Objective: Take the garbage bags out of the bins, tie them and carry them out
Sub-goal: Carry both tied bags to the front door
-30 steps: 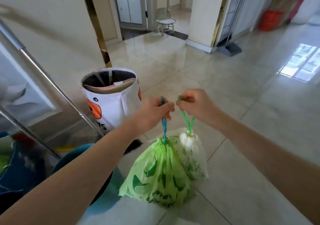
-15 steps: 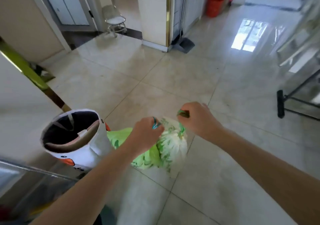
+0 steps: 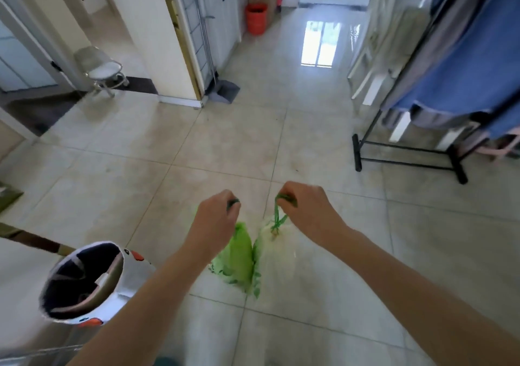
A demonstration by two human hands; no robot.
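Two tied garbage bags hang side by side above the tiled floor. My left hand [image 3: 215, 222] grips the drawstring of the bright green bag [image 3: 235, 256]. My right hand [image 3: 305, 211] holds the green drawstring of the paler, whitish bag [image 3: 271, 253], whose knotted neck shows just under my fingers. The bags touch each other. At the lower left stands a white fabric bin [image 3: 84, 281] with an orange animal print, its dark inside without a bag.
A black clothes rack [image 3: 405, 151] with blue and grey garments stands at the right. A white pillar [image 3: 157, 42], a dustpan [image 3: 223, 91] and a small stool [image 3: 102, 71] lie ahead left. An orange bucket [image 3: 256, 18] sits down the hallway.
My view has swung to the right, from the bin towards the hallway. The bin has slid to the lower left, and both hands have moved apart with the bags hanging lower.
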